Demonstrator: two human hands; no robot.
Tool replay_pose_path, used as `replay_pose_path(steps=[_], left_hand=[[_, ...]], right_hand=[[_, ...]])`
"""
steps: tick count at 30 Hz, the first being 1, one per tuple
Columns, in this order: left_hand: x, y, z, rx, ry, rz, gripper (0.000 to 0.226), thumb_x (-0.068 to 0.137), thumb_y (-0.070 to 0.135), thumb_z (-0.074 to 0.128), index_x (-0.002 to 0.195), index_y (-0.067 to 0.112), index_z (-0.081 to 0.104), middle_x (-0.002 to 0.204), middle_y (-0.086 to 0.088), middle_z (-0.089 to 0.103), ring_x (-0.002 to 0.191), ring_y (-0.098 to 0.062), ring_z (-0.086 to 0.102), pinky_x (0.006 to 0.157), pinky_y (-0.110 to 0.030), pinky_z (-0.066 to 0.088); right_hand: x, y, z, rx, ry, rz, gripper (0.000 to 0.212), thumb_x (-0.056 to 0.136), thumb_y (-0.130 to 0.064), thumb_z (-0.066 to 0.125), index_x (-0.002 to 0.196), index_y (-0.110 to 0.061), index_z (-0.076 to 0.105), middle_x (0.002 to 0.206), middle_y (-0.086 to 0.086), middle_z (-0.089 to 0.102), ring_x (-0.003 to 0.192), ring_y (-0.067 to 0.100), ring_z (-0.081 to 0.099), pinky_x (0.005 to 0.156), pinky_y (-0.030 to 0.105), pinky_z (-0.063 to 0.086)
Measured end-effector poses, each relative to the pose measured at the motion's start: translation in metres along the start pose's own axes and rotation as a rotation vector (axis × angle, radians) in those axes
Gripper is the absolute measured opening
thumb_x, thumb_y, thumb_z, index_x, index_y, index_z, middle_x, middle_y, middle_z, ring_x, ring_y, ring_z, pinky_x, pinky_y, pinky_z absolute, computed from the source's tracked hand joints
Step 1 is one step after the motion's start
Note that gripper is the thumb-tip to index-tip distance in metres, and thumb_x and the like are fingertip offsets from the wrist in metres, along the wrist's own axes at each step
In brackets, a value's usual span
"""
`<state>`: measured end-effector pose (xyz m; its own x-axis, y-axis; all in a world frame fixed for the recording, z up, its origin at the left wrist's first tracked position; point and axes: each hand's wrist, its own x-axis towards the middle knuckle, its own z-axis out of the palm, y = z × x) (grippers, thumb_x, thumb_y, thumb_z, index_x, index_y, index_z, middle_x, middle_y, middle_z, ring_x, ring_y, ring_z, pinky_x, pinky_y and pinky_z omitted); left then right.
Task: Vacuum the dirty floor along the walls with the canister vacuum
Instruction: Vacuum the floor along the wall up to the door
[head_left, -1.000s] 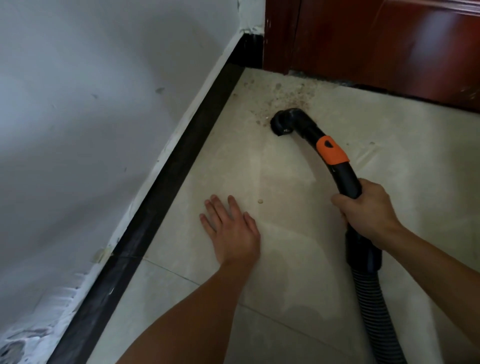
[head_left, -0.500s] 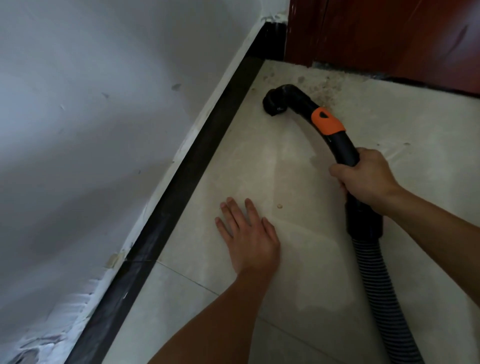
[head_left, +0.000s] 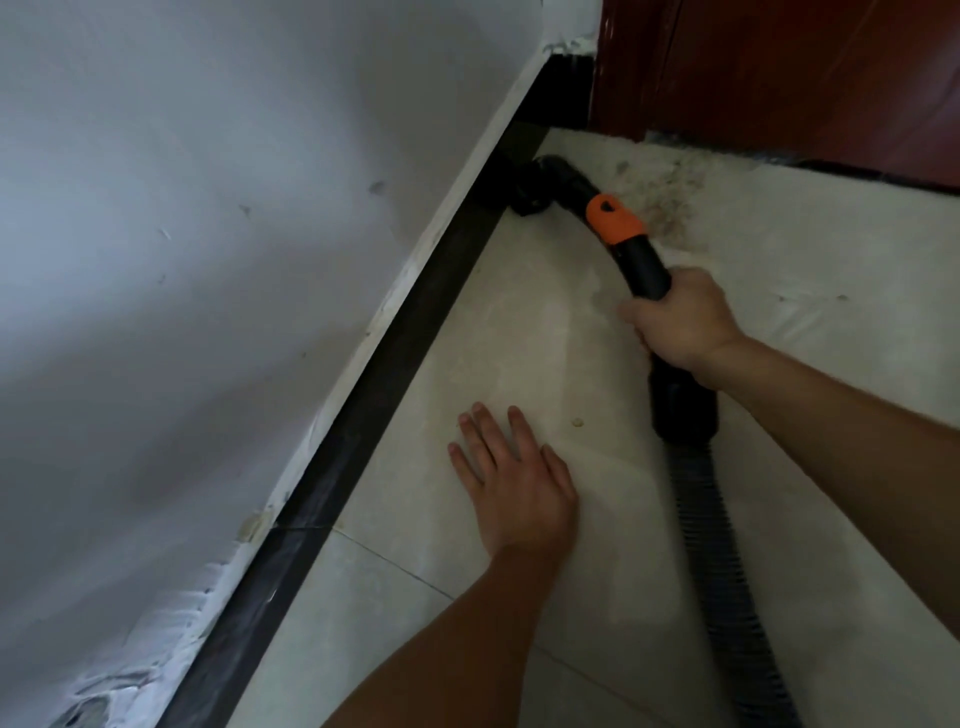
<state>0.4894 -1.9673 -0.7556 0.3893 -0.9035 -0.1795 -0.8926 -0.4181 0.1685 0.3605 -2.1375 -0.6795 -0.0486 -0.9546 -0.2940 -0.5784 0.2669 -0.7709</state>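
The right hand (head_left: 680, 325) is gripping the vacuum wand (head_left: 641, 270), fingers curled, aiming its nozzle (head_left: 535, 189) at the baseboard (head_left: 395, 353), while the left hand (head_left: 511, 483), fingers spread, is bracing on the floor (head_left: 831, 364).

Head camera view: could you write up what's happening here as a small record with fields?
Place: corner where the white wall, black baseboard and red-brown door meet
Tool: vacuum nozzle, mouth down on the floor tile at the baseboard
Hands: right hand grips the black tube below the orange collar; left hand lies flat on the tile, fingers straight
Hose: ribbed hose runs back under the right arm
Dirt: dusty patch right of the nozzle, by the door; small crumb near the left hand
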Motion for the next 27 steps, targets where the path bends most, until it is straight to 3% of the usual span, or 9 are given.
replay_pose_path(steps=[2,6,14,18,23,27], left_hand=[[0.000,-0.003,-0.002,0.001,0.016,-0.005,0.065,0.096,0.042,0.013,0.154,0.013,0.015,0.160,-0.022,0.002,0.148,-0.036,-0.005,0.118,-0.054,-0.004],[0.002,-0.002,-0.006,-0.007,0.051,-0.002,0.063,0.096,0.040,0.019,0.152,0.012,0.022,0.159,-0.022,0.010,0.148,-0.036,0.003,0.119,-0.053,-0.002],[-0.003,0.005,-0.015,0.055,0.027,0.051,0.057,0.100,0.033,0.030,0.152,0.010,0.023,0.158,-0.025,0.012,0.146,-0.039,0.007,0.117,-0.055,0.003],[0.027,0.019,-0.028,0.018,0.044,0.214,0.053,0.099,0.033,0.032,0.149,0.013,0.029,0.156,-0.019,0.022,0.145,-0.034,0.014,0.118,-0.050,0.008],[0.096,0.054,-0.038,-0.090,0.064,0.108,0.054,0.100,0.033,0.034,0.148,0.009,0.027,0.155,-0.020,0.024,0.144,-0.034,0.017,0.117,-0.049,0.011],[0.108,0.056,-0.021,-0.005,0.115,0.054,0.059,0.100,0.036,0.027,0.151,0.006,0.021,0.158,-0.023,0.014,0.146,-0.037,0.008,0.119,-0.051,0.003]], right_hand=[[-0.028,0.010,-0.001,-0.027,-0.030,-0.017,0.018,0.079,-0.023,0.072,0.091,-0.013,0.062,0.078,0.012,0.065,0.065,0.026,0.060,0.058,0.027,0.042],[-0.086,0.051,-0.027,-0.026,-0.007,0.022,0.014,0.078,-0.019,0.073,0.080,-0.015,0.059,0.067,0.009,0.063,0.054,0.023,0.058,0.052,0.028,0.046],[-0.141,0.136,-0.129,0.081,0.286,0.250,0.013,0.078,-0.012,0.072,0.073,-0.010,0.060,0.047,0.007,0.059,0.037,0.021,0.052,0.047,0.040,0.051],[-0.126,0.135,-0.127,0.109,0.307,0.223,0.012,0.076,-0.013,0.071,0.073,-0.011,0.060,0.051,0.008,0.061,0.038,0.022,0.053,0.046,0.037,0.052],[-0.103,0.124,-0.123,0.103,0.292,0.169,0.010,0.078,-0.015,0.071,0.079,-0.011,0.062,0.059,0.013,0.063,0.043,0.023,0.056,0.049,0.036,0.051],[-0.097,0.117,-0.112,0.065,0.219,0.150,0.011,0.078,-0.012,0.070,0.079,-0.012,0.059,0.057,0.013,0.062,0.040,0.022,0.056,0.046,0.035,0.050]])
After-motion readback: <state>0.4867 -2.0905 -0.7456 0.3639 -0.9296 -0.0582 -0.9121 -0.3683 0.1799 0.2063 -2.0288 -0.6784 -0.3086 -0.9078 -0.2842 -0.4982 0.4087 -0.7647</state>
